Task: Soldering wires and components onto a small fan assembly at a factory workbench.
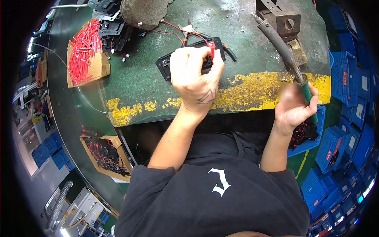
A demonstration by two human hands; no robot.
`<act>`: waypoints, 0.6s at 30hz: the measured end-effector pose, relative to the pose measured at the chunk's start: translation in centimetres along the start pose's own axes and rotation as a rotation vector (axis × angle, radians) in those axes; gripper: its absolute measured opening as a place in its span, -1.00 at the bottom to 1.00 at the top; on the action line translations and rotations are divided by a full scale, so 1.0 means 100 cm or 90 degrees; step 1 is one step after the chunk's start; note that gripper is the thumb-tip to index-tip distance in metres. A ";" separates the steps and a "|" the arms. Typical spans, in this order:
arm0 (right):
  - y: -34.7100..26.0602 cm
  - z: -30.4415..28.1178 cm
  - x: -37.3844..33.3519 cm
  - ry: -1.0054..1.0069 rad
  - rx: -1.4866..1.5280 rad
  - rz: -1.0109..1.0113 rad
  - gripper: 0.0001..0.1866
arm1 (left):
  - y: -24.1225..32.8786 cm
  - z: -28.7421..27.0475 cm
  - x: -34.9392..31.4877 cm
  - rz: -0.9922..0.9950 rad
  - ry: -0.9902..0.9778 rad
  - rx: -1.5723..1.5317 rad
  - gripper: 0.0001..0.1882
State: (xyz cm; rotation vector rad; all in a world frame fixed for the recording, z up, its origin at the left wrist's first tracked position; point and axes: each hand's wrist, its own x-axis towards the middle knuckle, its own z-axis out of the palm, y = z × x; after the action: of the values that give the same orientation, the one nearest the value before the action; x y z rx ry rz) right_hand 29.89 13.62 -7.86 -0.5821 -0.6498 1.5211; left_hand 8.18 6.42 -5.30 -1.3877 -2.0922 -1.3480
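My left hand (195, 79) is over a flat black plastic part (164, 68) on the green worktable (138, 91). Its fingers are pinched on a red wire (212, 50) at the part's right end, and they hide much of the part. A thin red lead runs from there up and to the left. In my right hand (292, 106), at the table's right front edge, is a soldering iron (278, 45), gripped by its green handle. The iron's tip points up and left, away from the black part. Cutting pliers (188, 29) lie partly behind the part.
A cardboard box of red wires (85, 51) sits at the left, beside stacked black plastic parts (114, 31). A metal bracket (282, 19) stands at the back right. Another carton (118, 144) is lower left. A blue bin (306, 146) is below my right hand; blue crates (345, 91) line the right.
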 end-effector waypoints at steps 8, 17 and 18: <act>0.000 -0.003 0.000 -0.009 -0.003 0.004 -0.56 | 0.005 -0.005 -0.003 -0.081 0.012 -0.082 -0.77; 0.000 -0.001 0.000 -0.004 -0.006 0.004 -0.57 | -0.001 -0.001 -0.003 -0.027 0.030 -0.073 -0.72; 0.001 -0.001 0.000 -0.007 -0.011 0.003 -0.57 | 0.000 -0.002 -0.001 -0.011 0.039 -0.070 -0.73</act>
State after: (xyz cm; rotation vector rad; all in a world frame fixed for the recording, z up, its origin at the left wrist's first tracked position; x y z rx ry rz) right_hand 29.88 13.61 -7.95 -0.5895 -0.6713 1.5244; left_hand 8.21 6.24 -5.26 -1.3546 -2.0235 -1.5134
